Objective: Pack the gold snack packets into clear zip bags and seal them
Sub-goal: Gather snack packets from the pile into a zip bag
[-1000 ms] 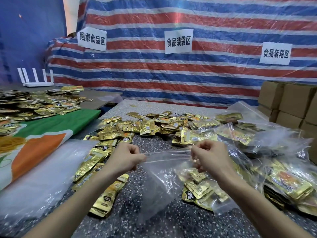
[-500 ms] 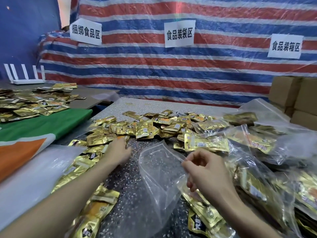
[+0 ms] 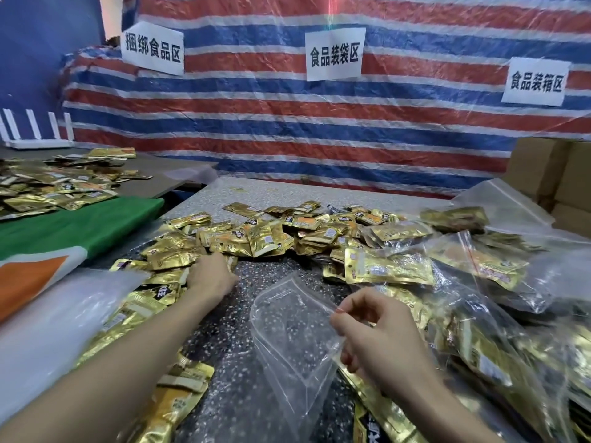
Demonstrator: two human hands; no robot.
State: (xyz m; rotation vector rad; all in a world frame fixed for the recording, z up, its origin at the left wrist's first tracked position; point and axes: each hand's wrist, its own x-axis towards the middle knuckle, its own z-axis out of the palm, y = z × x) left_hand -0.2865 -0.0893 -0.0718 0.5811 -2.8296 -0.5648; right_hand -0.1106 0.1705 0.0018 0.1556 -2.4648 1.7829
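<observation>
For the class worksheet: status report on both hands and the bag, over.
Left hand on loose gold packets, grip unclear. Right hand pinches empty clear zip bag. Nothing between them.

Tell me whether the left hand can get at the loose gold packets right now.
Likely yes: the left hand is right at the loose gold packets on the pile's near edge; the right hand holds the clear zip bag aside.

— Is the light enough here?
— Yes, it is bright and even. The gold snack packets [image 3: 256, 238] just beyond the left hand [image 3: 211, 279] throw strong glare.
— Any shadows?
— Only soft ones, under the right hand [image 3: 380, 334]. The clear zip bag [image 3: 287, 330] it pinches carries white glints.
— And the sharpness?
— Packets nearer than both hands look smeared, and the striped tarp [image 3: 287, 123] far beyond them curves toward the edges.
</observation>
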